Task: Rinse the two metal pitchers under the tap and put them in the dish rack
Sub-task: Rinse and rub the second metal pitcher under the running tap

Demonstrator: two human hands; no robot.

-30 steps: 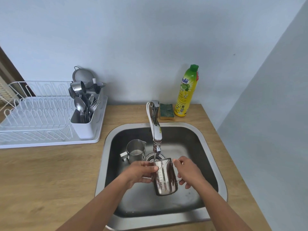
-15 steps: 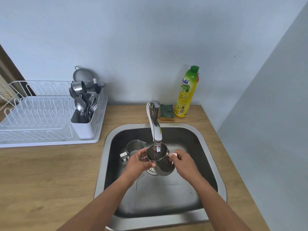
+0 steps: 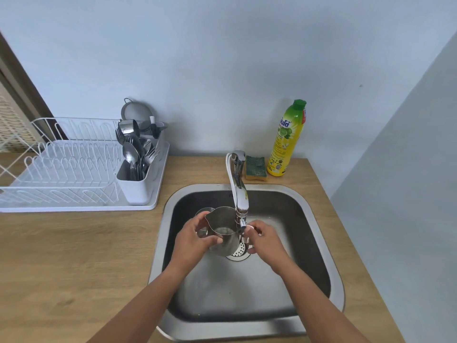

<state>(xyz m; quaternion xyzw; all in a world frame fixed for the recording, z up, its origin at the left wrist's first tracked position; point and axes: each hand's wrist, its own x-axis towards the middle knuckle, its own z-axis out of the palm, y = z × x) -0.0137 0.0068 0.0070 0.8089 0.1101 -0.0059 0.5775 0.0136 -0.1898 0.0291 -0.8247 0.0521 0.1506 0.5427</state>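
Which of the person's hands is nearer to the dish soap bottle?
Right. The right hand is below the dish soap bottle, at the pitcher's handle; the left hand grips its far side.

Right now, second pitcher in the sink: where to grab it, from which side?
Take the second pitcher by its rim, from above. It seems upright with its mouth up, but the held pitcher and left hand cover most of it. Its handle is hidden, so clear those first.
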